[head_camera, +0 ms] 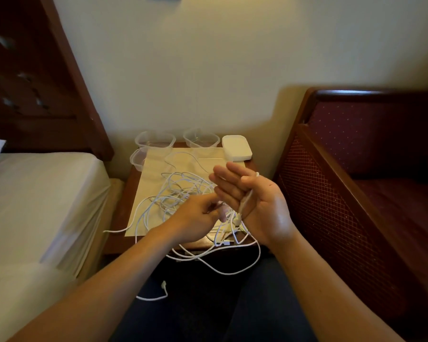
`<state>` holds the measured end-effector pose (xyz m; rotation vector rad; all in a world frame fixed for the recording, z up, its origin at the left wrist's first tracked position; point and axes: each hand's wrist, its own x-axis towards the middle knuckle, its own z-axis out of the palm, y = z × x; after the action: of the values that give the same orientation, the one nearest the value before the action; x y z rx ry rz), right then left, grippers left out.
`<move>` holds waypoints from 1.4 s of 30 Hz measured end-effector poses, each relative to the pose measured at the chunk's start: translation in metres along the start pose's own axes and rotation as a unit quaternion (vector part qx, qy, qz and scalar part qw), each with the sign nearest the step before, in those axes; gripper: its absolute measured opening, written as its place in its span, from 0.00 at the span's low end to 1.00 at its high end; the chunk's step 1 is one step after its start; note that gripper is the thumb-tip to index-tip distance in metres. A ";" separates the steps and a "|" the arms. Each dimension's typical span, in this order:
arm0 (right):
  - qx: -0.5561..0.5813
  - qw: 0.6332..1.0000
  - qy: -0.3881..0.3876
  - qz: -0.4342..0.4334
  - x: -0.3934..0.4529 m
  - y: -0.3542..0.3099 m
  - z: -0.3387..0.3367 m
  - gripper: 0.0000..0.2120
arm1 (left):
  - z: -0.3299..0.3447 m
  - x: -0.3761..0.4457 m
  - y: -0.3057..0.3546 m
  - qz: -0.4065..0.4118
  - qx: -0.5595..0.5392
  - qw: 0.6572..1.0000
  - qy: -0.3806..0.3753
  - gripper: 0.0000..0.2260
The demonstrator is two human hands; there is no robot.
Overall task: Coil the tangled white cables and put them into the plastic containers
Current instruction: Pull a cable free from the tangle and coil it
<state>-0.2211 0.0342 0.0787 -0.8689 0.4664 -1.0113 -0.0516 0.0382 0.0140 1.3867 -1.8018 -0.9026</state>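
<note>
White sheets on the bed (42, 193) fill the 9 o'clock side, and a dark red upholstered chair (371, 174) takes up 3 o'clock. Between them sits the small wooden worktop (124, 206) with a beige mat (156, 174) laid over it.

On that mat is the tangled white cables (181, 191) pile, pretty much dead centre, with loops spilling off the near edge toward 6 o'clock and down onto the person's lap. One loose connector end (163, 284) dangles there too.

Up at 12 o'clock on the worktop are three clear plastic containers (155, 140), which look to have nothing in them, plus a white lidded box (236, 147) just beside them at about 1 o'clock.

Now the hands, which are close together. The right hand (252, 201) is held palm up with straight fingers, and a cable runs across the palm, tucked under the thumb near its plug. The left hand (199, 213) has its fingers curled and seems to be pinching the strand right next to that palm.

My read: this is the very start of coiling the first cable. Nothing's wound yet. Next up would be wrapping the strand round the flat right hand while teasing it free of the knot, so slow pulls, or the whole pile drags off the edge.
</note>
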 end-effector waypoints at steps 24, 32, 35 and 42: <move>-0.100 0.941 -0.080 0.312 0.019 0.015 -0.014 0.32 | -0.081 0.012 0.038 0.180 0.217 0.958 0.060 0.11; 0.262 0.899 -0.212 0.279 0.006 0.025 -0.002 0.25 | -0.040 0.007 0.027 0.036 -0.190 0.979 0.061 0.05; 0.296 0.896 -0.233 0.235 0.006 0.028 0.001 0.23 | -0.027 0.004 0.029 0.000 -0.207 0.977 0.047 0.12; 0.146 0.987 -0.064 0.024 0.019 -0.015 0.019 0.23 | -0.021 -0.003 0.016 -0.015 -0.067 0.998 0.003 0.15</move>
<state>-0.2066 0.0215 0.1028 -0.6508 0.2216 -0.9456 -0.0408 0.0419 0.0384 1.3323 -1.6889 -1.0152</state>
